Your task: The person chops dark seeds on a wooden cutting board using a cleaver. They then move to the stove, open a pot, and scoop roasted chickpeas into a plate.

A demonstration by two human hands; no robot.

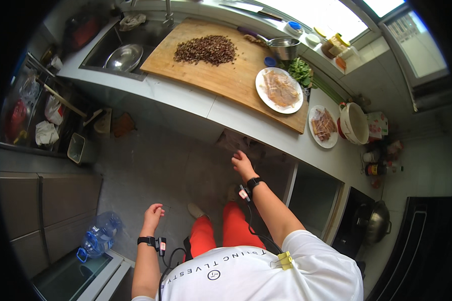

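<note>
My left hand (153,217) hangs low over the grey floor, fingers loosely curled, with nothing visible in it. Farther forward, my right hand (243,164) is near the counter's front edge and appears empty too, its fingers loosely bent. Beyond it, a large wooden cutting board (211,81) lies on the counter, apart from both hands. Chopped reddish-brown pieces (205,50) form a heap on it. A white plate of pale sliced food (279,90) rests on the board's right end. To its right stands another white plate of browned sliced meat (323,126).
At the left, the sink (98,56) holds a metal bowl (124,58). A metal pot (284,47) and leafy greens (300,71) sit behind the plates. A knife (248,7) lies on the windowsill. Blue plastic bottles (100,233) stand on the floor. A lidded pan (376,222) is at right.
</note>
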